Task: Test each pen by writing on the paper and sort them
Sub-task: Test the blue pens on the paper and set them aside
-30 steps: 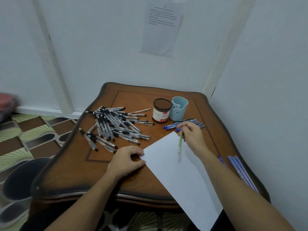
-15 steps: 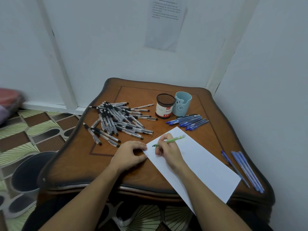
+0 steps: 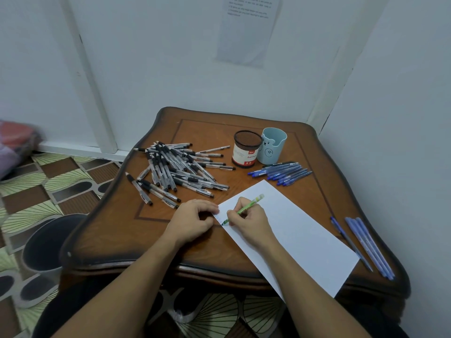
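My right hand (image 3: 249,222) grips a green pen (image 3: 246,208) with its tip down on the left corner of the white paper (image 3: 300,230), where faint marks show. Beside it, my left hand (image 3: 192,219) rests curled on the table, its fingertips pressing the paper's left edge. A big heap of black-and-clear pens (image 3: 178,170) lies on the left half of the wooden table (image 3: 117,230). A group of blue pens (image 3: 280,172) lies behind the paper. Several more blue pens (image 3: 366,242) lie along the right edge.
A brown mesh pen cup (image 3: 246,148) and a light blue bear cup (image 3: 273,145) stand at the back of the table. A dark bin (image 3: 46,242) stands on the patterned floor to the left. White walls close in behind and to the right.
My right hand brought the green pen from near the blue pens to the paper's left corner and lowered its tip onto the sheet. The left hand stayed on the paper's edge.
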### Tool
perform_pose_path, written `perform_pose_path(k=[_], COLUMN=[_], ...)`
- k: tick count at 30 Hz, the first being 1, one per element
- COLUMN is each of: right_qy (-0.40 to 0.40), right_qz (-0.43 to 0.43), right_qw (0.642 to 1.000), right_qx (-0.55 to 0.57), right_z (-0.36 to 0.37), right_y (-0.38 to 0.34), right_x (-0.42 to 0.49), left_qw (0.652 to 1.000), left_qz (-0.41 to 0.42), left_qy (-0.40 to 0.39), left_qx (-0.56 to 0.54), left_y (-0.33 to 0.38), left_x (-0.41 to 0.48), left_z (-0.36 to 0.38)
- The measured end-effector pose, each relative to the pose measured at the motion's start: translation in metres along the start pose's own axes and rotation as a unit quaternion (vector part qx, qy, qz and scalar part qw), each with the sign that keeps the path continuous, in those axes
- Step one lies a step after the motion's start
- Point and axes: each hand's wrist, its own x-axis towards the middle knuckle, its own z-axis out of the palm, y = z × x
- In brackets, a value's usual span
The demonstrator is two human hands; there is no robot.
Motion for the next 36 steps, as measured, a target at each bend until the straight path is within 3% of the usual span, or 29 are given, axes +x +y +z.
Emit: perform_pose_path(k=[36], right_qy=[0.011], right_qz=[0.004], right_qw=[1.000], right_qx=[0.003], right_z=[0.0009], right_y=[0.0027], right_x=[0.0015], left_qw=[1.000], left_qz=[-0.014], left_qy=[-0.005], left_qx=[-0.020], left_y=[0.0002], left_x=[-0.0005], left_z=[0.0001])
